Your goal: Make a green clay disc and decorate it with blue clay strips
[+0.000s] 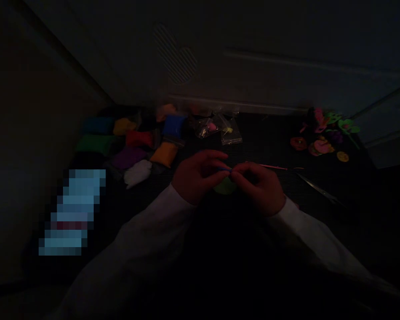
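In dim light, my left hand (200, 174) and my right hand (258, 181) meet over the dark table. Between their fingertips is a thin strip of blue clay (224, 169), pinched by both thumbs and forefingers. Just below the fingers lies a green round piece (225, 186), partly hidden by my hands. A slim pink stick (273, 167) rests behind my right hand. Farther right are scissors (320, 189), their handles lost in the dark.
Several bags of coloured clay, among them an orange bag (165, 154) and a white bag (138, 173), lie at the left. Small clear bags (231, 133) sit at the back. Colourful shaped pieces (322, 146) gather at the back right. A lit, blurred screen (75, 211) is at the near left.
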The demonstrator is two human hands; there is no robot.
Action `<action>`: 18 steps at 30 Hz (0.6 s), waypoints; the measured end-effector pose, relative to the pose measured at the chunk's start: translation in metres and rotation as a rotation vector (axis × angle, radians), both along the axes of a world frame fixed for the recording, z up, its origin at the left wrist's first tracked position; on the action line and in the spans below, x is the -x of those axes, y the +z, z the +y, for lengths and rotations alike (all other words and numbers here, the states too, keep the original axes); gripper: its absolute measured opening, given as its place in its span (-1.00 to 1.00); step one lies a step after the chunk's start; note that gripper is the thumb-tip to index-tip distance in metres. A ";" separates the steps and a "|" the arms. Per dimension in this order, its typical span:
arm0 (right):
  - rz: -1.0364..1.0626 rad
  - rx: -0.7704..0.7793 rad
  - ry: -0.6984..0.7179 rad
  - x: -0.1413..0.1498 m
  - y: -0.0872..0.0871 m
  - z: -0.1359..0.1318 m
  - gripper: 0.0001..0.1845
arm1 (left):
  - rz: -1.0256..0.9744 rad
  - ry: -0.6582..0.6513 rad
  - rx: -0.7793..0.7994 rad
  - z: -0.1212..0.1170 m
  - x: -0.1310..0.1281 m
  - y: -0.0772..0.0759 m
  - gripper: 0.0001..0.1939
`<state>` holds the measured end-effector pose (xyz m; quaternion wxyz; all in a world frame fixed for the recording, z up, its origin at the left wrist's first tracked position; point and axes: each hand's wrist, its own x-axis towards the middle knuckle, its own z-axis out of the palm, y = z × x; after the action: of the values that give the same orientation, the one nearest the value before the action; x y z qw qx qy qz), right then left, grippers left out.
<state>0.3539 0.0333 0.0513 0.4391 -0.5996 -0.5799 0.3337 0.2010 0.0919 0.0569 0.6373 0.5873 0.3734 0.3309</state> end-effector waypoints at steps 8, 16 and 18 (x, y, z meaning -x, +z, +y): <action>-0.013 -0.016 -0.007 0.000 -0.001 0.000 -0.90 | 0.045 0.019 -0.019 0.001 0.001 -0.001 -0.66; -0.035 -0.022 -0.023 -0.003 0.000 0.000 -0.89 | 0.066 0.027 -0.014 0.003 0.002 0.003 -0.57; -0.041 -0.020 -0.029 -0.003 0.001 0.000 -0.88 | 0.061 0.043 -0.033 0.003 0.003 0.002 -0.60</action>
<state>0.3568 0.0334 0.0522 0.4377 -0.6104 -0.5834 0.3090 0.1985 0.0950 0.0594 0.6088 0.5992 0.3997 0.3325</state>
